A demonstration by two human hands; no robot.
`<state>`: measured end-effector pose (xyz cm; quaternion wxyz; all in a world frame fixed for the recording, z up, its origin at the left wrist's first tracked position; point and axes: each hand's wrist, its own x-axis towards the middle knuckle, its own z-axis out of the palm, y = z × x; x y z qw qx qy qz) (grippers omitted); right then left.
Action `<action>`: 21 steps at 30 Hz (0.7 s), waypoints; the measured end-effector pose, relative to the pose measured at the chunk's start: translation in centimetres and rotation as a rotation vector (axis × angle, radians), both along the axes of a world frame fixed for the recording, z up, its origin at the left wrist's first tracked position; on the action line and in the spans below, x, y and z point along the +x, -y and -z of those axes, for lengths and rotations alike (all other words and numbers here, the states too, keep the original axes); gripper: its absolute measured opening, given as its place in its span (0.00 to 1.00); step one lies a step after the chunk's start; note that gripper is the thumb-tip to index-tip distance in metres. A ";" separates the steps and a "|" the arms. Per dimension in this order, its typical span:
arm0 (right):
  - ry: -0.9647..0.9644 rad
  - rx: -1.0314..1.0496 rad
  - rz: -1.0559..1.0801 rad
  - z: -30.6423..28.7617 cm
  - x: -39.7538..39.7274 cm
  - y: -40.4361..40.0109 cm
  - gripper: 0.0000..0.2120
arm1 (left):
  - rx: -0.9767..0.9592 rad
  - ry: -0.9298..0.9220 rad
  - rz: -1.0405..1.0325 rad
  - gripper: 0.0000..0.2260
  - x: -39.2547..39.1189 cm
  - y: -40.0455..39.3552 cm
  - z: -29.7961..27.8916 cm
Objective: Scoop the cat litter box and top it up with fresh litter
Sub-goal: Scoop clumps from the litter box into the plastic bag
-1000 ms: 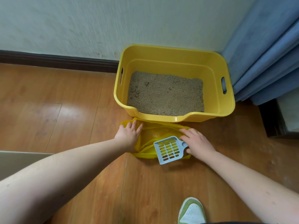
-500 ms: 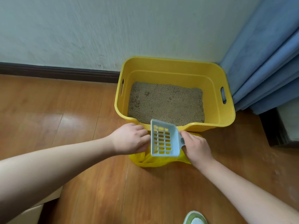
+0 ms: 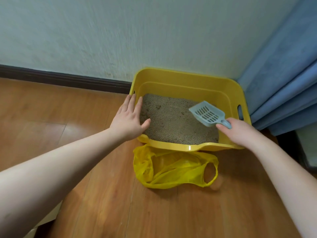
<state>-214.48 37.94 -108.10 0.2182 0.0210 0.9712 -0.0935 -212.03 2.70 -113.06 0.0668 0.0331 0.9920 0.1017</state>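
Fingers of the right hand (image 3: 240, 133) grip the pale blue slotted plastic scoop (image 3: 206, 113), angled over the litter in the yellow plastic litter box (image 3: 188, 78); left hand (image 3: 129, 120), fingers straight, apparently steadies its rim; crumpled yellow plastic bag (image 3: 173, 169) waits on the floor, just in front, for waste

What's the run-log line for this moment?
right hand: holds scoop over litter | left hand: flat on box edge | bag: on floor
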 end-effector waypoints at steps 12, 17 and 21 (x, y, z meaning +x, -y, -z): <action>0.134 0.279 0.034 5.9 -3.6 2.3 0.12 | -0.065 -0.054 -0.011 0.34 0.2 -0.7 1.0; 0.130 0.154 0.116 7.9 -5.0 3.4 0.12 | -0.104 -0.070 0.007 0.34 0.1 -0.8 1.1; 0.115 0.138 0.099 9.2 -6.6 4.7 0.14 | -0.119 -0.077 0.055 0.34 0.1 -0.9 1.0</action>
